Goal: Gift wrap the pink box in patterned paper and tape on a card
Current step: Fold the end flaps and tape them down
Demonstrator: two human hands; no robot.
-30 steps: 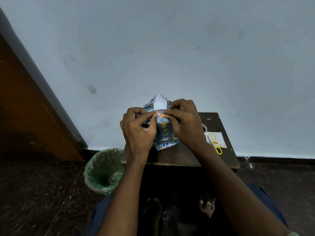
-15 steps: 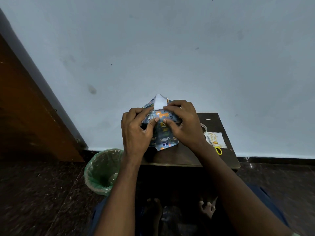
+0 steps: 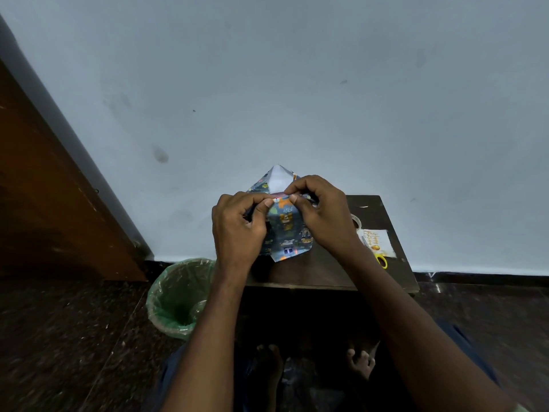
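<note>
Blue-grey wrapping paper printed with small cartoon animals (image 3: 286, 230) covers the box on the small dark wooden table (image 3: 320, 272), and both hands work on its upper edge. The left hand (image 3: 237, 230) has its fingers curled, thumb and forefinger pinching the paper's fold at the top left. The right hand (image 3: 322, 215) mirrors it, its fingers curled and thumb tip pressed on the same fold from the right. Behind the thumbs a pointed flap (image 3: 277, 179) stands up, showing the paper's white underside. The pink box itself is hidden under the paper.

To the right on the table lie a white greeting card with gold lettering (image 3: 377, 242), yellow-handled scissors (image 3: 381, 260) and a roll of clear tape (image 3: 356, 223), partly behind the right wrist. A green-lined waste bin (image 3: 175, 298) stands on the dark floor, left of the table.
</note>
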